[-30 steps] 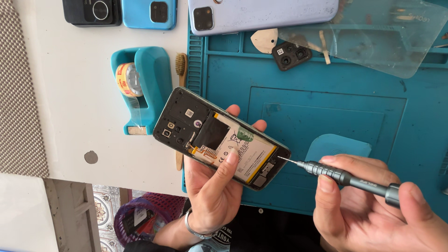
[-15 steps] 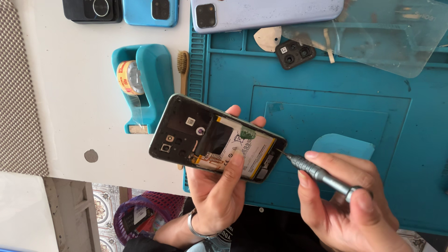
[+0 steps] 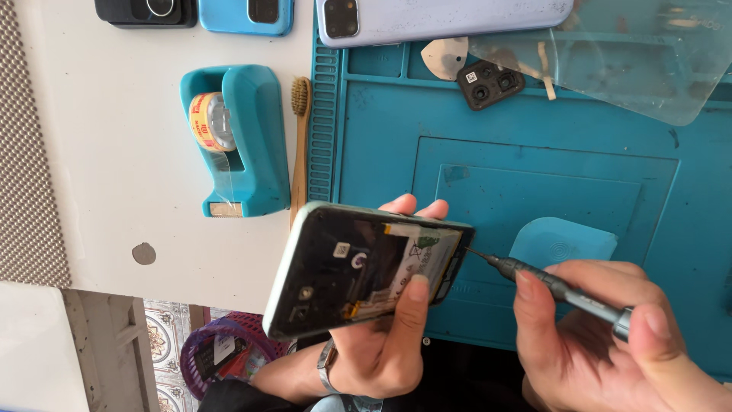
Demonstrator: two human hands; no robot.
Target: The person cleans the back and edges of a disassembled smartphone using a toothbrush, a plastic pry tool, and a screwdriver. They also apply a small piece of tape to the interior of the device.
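I see a teal tape dispenser [image 3: 236, 137] with a yellow-labelled roll on the white table [image 3: 114, 152] | since half a second ago the opened phone [image 3: 366, 267] has tilted steeper over the blue mat [image 3: 534, 152] edge | my left hand [image 3: 381, 336] clasps the phone, thumb across its glossy back | my right hand [image 3: 602, 343] pinches a slim metal screwdriver [image 3: 557, 288], tip at the phone's end.

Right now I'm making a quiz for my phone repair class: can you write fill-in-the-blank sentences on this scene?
1. The left hand holds an opened ____ with its back cover off.
2. The right hand grips a slim grey ____ whose tip is at the phone's lower end.
3. The tape dispenser on the white table is ____ in colour.
4. A wooden brush lies between the dispenser and the blue ____.

Missing words: phone; screwdriver; teal; mat
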